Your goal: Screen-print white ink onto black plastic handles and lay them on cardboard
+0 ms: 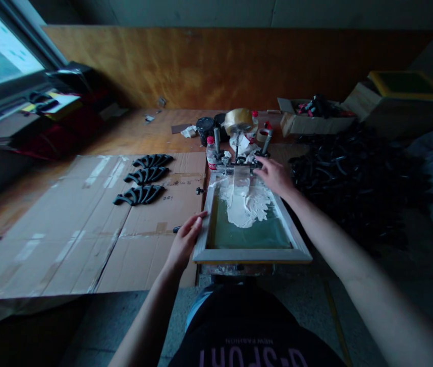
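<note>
Along the upper left of the frame, a window (2, 41) lights a dim room, and a wooden board (201, 66) stands behind the table (136, 122). Flattened cardboard (56, 239) covers much of the left side, bearing three black ribbed pieces (146, 175); a heap of dark pieces (361, 176) fills the right. Just right of centre lies the screen (252, 256), between the two hands. The left hand (187, 239) is at its left edge, fingers slightly bent against the rim; whether they grip it, I cannot tell. The right hand (277, 177) is over its upper right part, fingers loosely curled near a metal post (267, 141); I cannot tell whether they hold anything. The screen has a pale rim around a green surface, its upper part thickly smeared with white paste (245, 214).
</note>
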`<state>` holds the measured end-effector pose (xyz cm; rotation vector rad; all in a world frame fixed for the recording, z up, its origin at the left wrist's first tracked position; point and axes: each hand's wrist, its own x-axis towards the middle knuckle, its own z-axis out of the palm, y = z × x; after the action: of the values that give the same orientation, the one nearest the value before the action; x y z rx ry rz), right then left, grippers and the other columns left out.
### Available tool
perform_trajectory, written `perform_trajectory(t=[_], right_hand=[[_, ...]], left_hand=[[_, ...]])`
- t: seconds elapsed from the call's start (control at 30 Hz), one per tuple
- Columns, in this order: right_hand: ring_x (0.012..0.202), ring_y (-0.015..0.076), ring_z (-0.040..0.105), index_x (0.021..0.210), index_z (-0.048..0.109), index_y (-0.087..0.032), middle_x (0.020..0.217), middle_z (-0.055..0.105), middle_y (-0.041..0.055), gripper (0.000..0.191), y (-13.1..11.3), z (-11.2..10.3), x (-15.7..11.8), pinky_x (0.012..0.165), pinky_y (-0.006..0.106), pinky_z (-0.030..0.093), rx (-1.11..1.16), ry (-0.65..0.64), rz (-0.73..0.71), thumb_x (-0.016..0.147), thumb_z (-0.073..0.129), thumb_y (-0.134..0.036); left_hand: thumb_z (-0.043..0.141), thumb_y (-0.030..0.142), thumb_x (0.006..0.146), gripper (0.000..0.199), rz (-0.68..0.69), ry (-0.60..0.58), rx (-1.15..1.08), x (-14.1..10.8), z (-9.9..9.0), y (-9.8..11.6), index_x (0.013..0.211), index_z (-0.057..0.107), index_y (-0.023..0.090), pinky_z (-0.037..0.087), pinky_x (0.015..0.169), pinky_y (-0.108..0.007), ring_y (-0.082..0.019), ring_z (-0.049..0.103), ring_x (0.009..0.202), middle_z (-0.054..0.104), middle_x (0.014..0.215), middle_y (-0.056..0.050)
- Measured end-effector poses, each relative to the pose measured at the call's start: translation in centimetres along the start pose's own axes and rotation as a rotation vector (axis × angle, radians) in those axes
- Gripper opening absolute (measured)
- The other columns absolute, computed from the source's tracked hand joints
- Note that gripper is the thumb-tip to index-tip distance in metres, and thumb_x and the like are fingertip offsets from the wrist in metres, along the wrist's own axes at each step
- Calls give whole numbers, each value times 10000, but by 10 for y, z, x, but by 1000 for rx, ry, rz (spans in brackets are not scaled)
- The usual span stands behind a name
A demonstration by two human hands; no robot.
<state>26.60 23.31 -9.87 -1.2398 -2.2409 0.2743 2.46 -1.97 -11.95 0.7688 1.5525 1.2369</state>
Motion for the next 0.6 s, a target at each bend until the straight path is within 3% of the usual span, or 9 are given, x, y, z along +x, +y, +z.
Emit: perform_trajectory(t=[0.1, 0.17, 0.27, 0.33, 0.4, 0.47, 0.53, 0.6], right_hand=[[830, 219, 641, 1095, 660, -142, 918, 702, 90, 329, 44, -16, -20, 770, 329, 480, 6, 139, 272, 937, 453, -343], [795, 213, 632, 939, 685, -155, 833, 693, 73, 303, 56, -6, -50, 742, 318, 480, -7, 21, 358, 927, 466, -364], [824, 196, 614, 806, 667, -178, 830, 678, 55, 313, 39, 33, -96, 773, 302, 468, -31, -269, 180, 882, 562, -462], [923, 215, 596, 771, 641, -171, 916, 673, 80, 299, 16, 57, -116, 818, 313, 452, -144, -362, 51, 840, 638, -463], [951, 230, 593, 818, 622, -160, 954, 667, 109, 235, -7, 70, -126, 814, 322, 445, -252, -400, 33, 855, 645, -391], [887, 226, 614, 906, 599, -152, 921, 671, 119, 174, -29, 73, -133, 763, 318, 448, -270, -394, 112, 906, 582, -325], [845, 225, 621, 947, 575, -168, 891, 672, 111, 157, -53, 71, -143, 729, 317, 452, -213, -318, 184, 938, 527, -317], [880, 225, 613, 919, 562, -195, 899, 669, 96, 135, -77, 70, -155, 751, 318, 458, -106, -256, 104, 943, 519, -321]], left_hand=[[475, 625, 868, 531, 171, 15, -150, 8, 8, 47, 1092, 657, 180, 441, 499, -217, -121, 573, 603, 672, 861, -45], [437, 605, 897, 505, 293, 20, -226, 23, 15, 76, 1108, 635, 190, 476, 546, -225, -136, 611, 688, 674, 922, -59], [400, 611, 908, 527, 351, -39, -287, 47, 24, 107, 1142, 598, 183, 507, 606, -251, -166, 649, 794, 679, 936, -85], [386, 622, 908, 539, 358, -33, -310, 54, 28, 111, 1172, 572, 191, 508, 621, -252, -165, 656, 812, 684, 929, -83], [408, 629, 896, 541, 328, 17, -344, 51, 34, 94, 1209, 543, 208, 499, 612, -241, -153, 656, 789, 689, 928, -69], [474, 640, 859, 572, 153, -22, -343, 35, 44, 60, 1203, 550, 189, 489, 580, -241, -159, 655, 745, 699, 918, -80], [556, 652, 801, 617, -191, -217, -273, 12, 56, 17, 1145, 588, 142, 491, 549, -267, -208, 670, 754, 710, 943, -131], [525, 668, 811, 607, -382, -327, -272, -8, 67, -23, 1147, 581, 166, 535, 629, -323, -262, 676, 915, 693, 1081, -151]])
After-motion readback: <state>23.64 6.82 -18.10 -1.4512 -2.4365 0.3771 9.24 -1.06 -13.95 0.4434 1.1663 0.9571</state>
